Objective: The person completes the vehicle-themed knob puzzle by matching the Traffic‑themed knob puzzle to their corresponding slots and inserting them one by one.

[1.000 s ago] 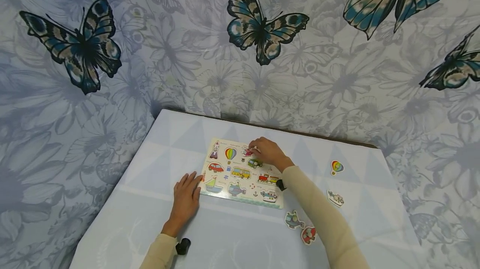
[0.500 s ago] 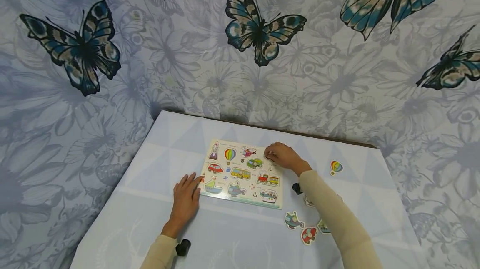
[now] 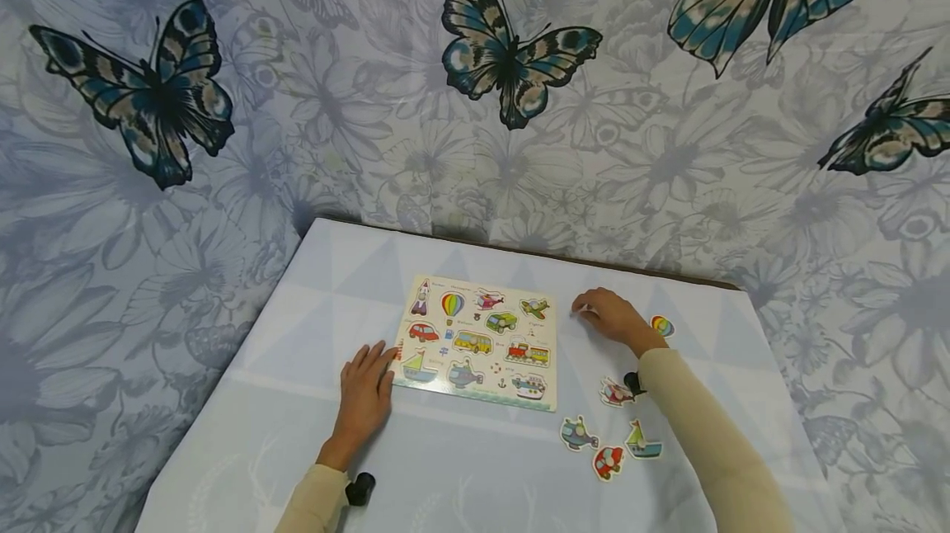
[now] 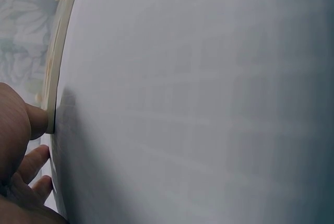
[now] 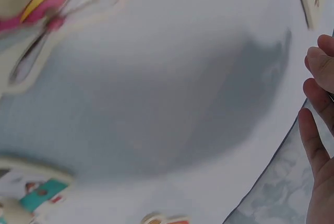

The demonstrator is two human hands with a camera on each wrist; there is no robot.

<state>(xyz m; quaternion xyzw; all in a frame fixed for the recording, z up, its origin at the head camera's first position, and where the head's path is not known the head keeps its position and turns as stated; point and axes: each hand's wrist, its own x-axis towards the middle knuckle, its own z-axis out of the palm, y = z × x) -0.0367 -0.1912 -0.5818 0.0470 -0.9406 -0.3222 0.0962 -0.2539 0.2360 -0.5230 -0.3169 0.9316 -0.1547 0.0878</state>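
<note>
A vehicle picture puzzle board lies on the table. My left hand rests beside its left edge with fingers outstretched; in the left wrist view a finger of the left hand touches the board's edge. To the board's right is my right hand, over the table, fingers loosely bent. No piece shows at the fingertips of the right hand in the right wrist view. A hot-air-balloon piece lies by its wrist. Nearer are a helicopter piece and a sailboat piece.
A submarine piece and a red vehicle piece lie off the board's front right corner. In the right wrist view, a ship piece sits at lower left. A butterfly-patterned wall stands behind the table.
My right hand has moved rightward from the board's upper part to beyond its right edge, uncovering the helicopter and plane pictures. The left hand has stayed in place.
</note>
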